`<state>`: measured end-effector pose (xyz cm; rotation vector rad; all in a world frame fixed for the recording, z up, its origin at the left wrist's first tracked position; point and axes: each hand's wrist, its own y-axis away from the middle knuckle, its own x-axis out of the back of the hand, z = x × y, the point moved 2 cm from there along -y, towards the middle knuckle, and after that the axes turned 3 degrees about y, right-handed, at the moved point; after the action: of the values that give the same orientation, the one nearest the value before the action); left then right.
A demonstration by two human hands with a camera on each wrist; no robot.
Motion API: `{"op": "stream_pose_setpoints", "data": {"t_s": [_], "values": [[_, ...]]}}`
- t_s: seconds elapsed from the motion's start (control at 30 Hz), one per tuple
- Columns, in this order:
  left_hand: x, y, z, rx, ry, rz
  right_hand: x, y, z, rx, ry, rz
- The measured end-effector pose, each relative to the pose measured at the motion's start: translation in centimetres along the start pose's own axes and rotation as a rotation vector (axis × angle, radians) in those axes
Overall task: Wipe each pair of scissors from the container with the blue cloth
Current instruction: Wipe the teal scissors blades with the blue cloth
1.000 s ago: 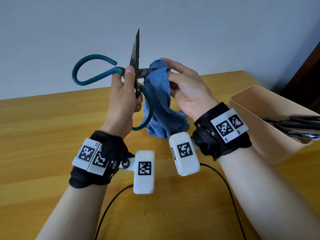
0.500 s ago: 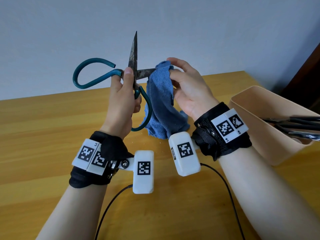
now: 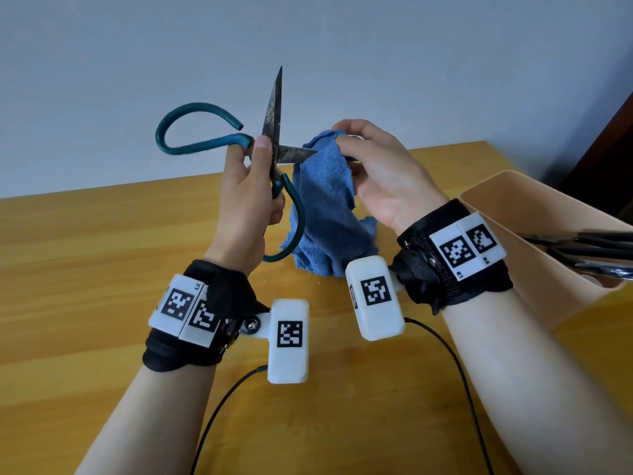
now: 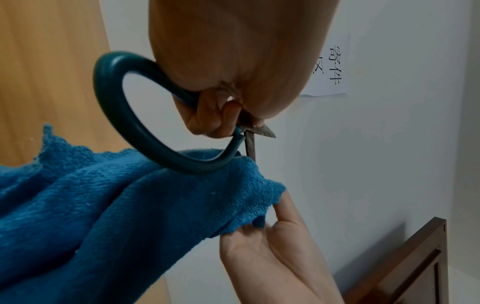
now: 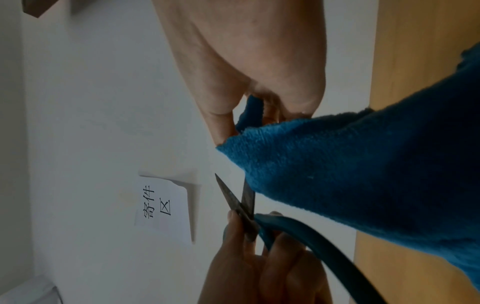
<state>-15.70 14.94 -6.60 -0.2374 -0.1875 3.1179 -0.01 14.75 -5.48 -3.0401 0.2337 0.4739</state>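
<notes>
The teal-handled scissors (image 3: 274,145) are held open above the wooden table (image 3: 85,269), one blade pointing to twelve o'clock, the other to three o'clock; the left hand (image 3: 250,200) grips them at the pivot, fingers curled round the handle; the right hand (image 3: 380,173) pinches the blue cloth (image 3: 325,207) over the three o'clock blade, so the wipe of this pair looks under way; next, I judge, the twelve o'clock blade needs wiping; at four o'clock the beige container (image 3: 513,241) holds more scissors (image 3: 582,241).
</notes>
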Motion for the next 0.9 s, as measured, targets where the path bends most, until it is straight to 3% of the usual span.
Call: {"op": "stream_pose_setpoints", "data": {"t_s": [0.27,0.57,0.73,0.9], "values": [[0.8,-0.3,0.3,-0.033,-0.001,0.005,-0.9,0.8,0.4,-0.063,0.186,-0.204],[1.8,-0.8,0.7,-0.072,-0.019,0.042,-0.3,0.7,0.2,-0.129,0.197,-0.272],[3.5,-1.4,1.1,-0.076,-0.021,0.086,0.6,0.3,-0.2,-0.088,0.143,-0.161],[3.5,-1.3,1.5,-0.089,-0.146,-0.001,1.1,-0.7,0.5,-0.045,-0.013,-0.105]]}}
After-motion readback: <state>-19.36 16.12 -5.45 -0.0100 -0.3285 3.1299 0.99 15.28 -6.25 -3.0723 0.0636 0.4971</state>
